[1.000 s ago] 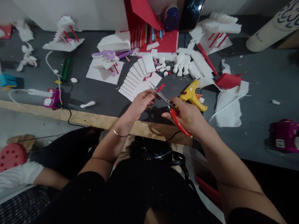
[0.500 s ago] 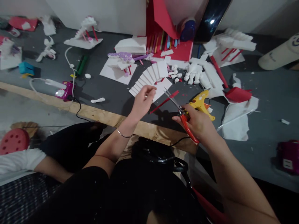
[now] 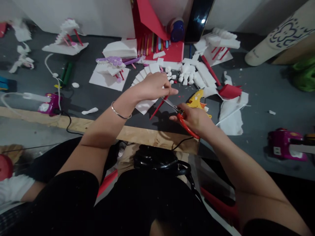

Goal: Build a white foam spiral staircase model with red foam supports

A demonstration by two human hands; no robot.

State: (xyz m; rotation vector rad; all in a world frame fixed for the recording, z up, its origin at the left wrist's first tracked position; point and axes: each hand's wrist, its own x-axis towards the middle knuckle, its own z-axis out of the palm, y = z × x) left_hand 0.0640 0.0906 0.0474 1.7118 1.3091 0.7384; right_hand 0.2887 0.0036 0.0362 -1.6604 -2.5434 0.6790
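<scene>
My right hand (image 3: 194, 119) holds scissors with red handles (image 3: 187, 126), their metal blades pointing up and left. My left hand (image 3: 157, 87) is at the top end of a thin red strip (image 3: 156, 109), its thumb and fingers closed on it beside the blade tips. Under and behind my left hand lies a fan of white pieces (image 3: 142, 76) on a white card (image 3: 145, 106). A yellow glue gun (image 3: 196, 99) lies just beyond my right hand. White clay shapes (image 3: 187, 72) sit behind the blades.
Small models (image 3: 112, 70) stand at the back left. A purple device (image 3: 50, 104) with a cable lies left, another (image 3: 286, 144) right. A pale bottle (image 3: 270, 46) leans at the back right. White paper (image 3: 231, 116) lies right of the glue gun. The wooden edge (image 3: 137, 132) runs in front.
My left hand has moved right to the red strip and taken hold of its upper end. The view has shifted right, bringing more of the bottle and the right-hand purple device into sight.
</scene>
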